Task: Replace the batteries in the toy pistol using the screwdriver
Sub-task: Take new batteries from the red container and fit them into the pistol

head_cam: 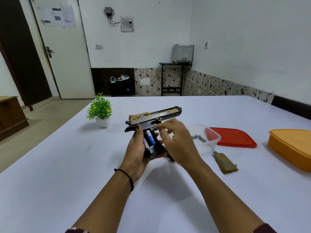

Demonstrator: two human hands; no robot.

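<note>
The pistol (156,115) is gripped above the table (84,165) by the left hand (136,152), its exposed battery (150,137) lying along the grip, just left of the right hand (176,145), held loosely spread and apparently empty.

White walls (151,39), white door (67,56), printer stand (171,78)

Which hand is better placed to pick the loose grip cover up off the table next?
Right. The left hand grips the toy pistol; the right hand hovers beside it, nearer the grip cover lying to the right.
</note>
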